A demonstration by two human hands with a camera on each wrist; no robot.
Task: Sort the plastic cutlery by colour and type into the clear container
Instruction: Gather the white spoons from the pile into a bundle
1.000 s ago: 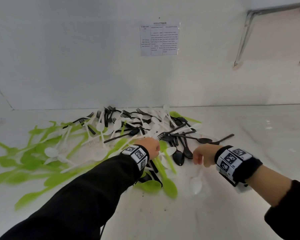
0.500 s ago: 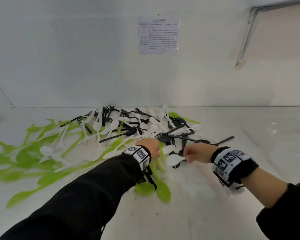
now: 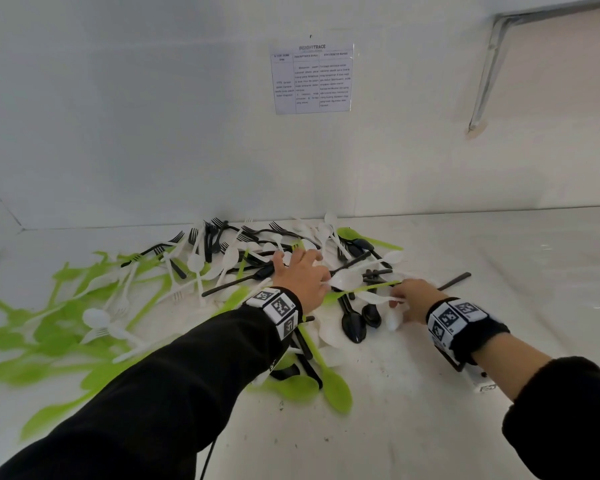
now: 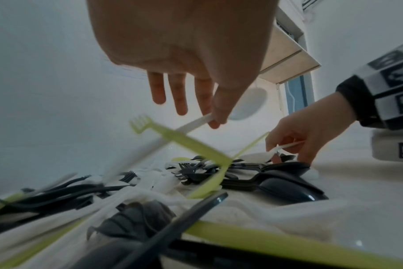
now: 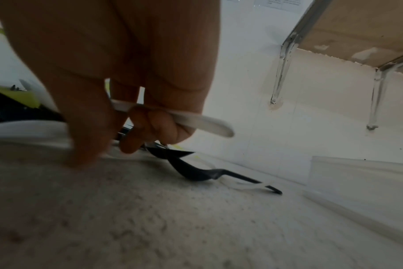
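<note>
**2 hands, 2 white spoons over the cutlery pile**

Only the left wrist view shows the left hand (image 4: 184, 60) pinching a white spoon (image 4: 246, 103) between thumb and forefinger, other fingers straight. The right wrist view shows the right hand (image 5: 117, 72) curled round another smooth white spoon handle (image 5: 203, 123). The glossy mixed pile (image 3: 222, 271) covers the white table (image 3: 430, 427).

Green, white and black plastic cutlery (image 3: 243, 271) lies jumbled in a spread-out heap.

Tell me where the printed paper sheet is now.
In the head view, the paper sheet hangs on the white back wall, above the cutlery pile.
</note>
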